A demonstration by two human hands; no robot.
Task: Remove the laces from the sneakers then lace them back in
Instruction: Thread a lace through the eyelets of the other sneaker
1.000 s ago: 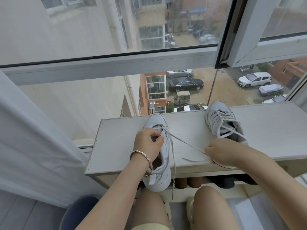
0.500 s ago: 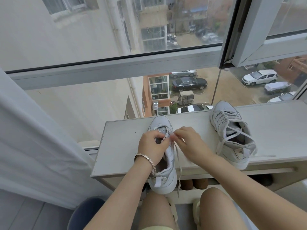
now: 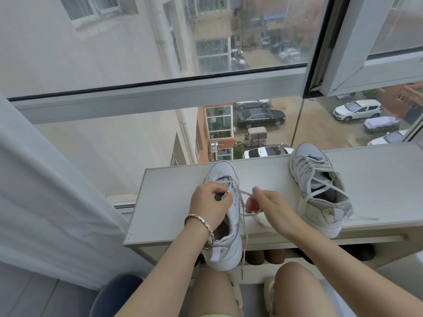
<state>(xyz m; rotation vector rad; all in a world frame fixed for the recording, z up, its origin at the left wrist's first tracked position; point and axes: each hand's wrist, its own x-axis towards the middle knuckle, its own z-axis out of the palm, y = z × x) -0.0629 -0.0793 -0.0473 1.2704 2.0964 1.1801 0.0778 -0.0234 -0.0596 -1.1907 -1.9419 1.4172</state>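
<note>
Two pale grey sneakers stand on a white shelf top (image 3: 174, 202) by the window. The left sneaker (image 3: 229, 243) points away from me, its heel over the front edge. My left hand (image 3: 209, 208), with a bracelet on the wrist, grips its upper by the eyelets. My right hand (image 3: 266, 205) pinches the grey lace (image 3: 243, 192) just right of the shoe, and the lace runs from the eyelets to my fingers. A loose lace end hangs down past the shelf front. The right sneaker (image 3: 320, 191) stands laced, its lace ends lying on the shelf.
A window pane and frame (image 3: 160, 97) stand right behind the shelf. A white curtain (image 3: 45, 191) hangs at left. Shoes sit in the open compartment (image 3: 274, 256) under the shelf top. My bare knees are below, and a dark round object (image 3: 114, 294) lies on the floor.
My right hand swung in from the far right to the left sneaker's eyelets, then drew back a little to the right with the lace. My left hand stayed on the shoe.
</note>
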